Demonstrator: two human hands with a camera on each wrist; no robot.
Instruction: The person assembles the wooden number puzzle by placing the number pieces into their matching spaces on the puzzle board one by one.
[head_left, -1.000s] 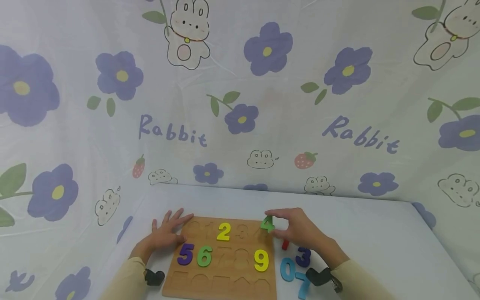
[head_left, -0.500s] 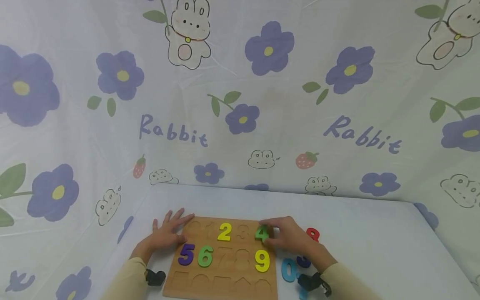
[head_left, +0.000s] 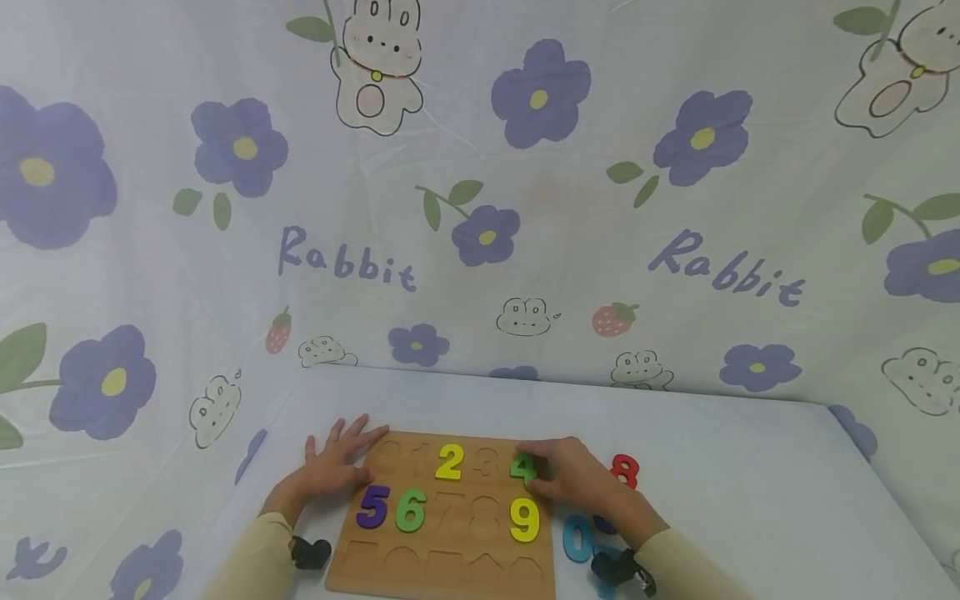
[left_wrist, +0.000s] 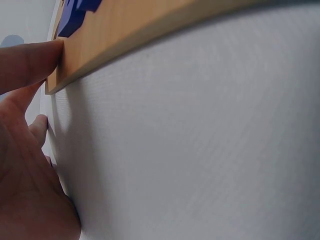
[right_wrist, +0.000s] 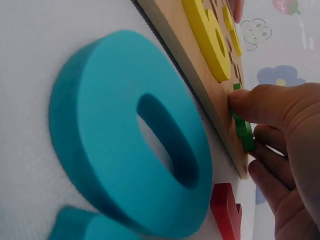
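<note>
My right hand (head_left: 573, 473) pinches a green number 4 (head_left: 522, 467) between thumb and fingers at the top right corner of the wooden number board (head_left: 442, 575). In the right wrist view the thumb presses on the green 4 (right_wrist: 243, 131), which stands slightly proud of the board's surface. My left hand (head_left: 327, 467) lies spread along the board's left edge, its thumb over the edge beside the purple 5 (head_left: 372, 507) and its fingertips by the top left corner. A yellow 2 (head_left: 450, 462), a green 6 (head_left: 410, 511) and a yellow 9 (head_left: 524, 520) sit in their places on the board.
Right of the board lie a blue 0 (head_left: 577, 538), a red 8 (head_left: 625, 471), a purple piece (head_left: 604, 524) and a blue piece (head_left: 606, 590), the last two partly hidden by my right arm. A printed curtain (head_left: 540, 183) hangs behind the white table (head_left: 750, 483).
My right hand has brought the green 4 left and down from above the board's corner into the top right slot area. The left hand stays at the board's left edge.
</note>
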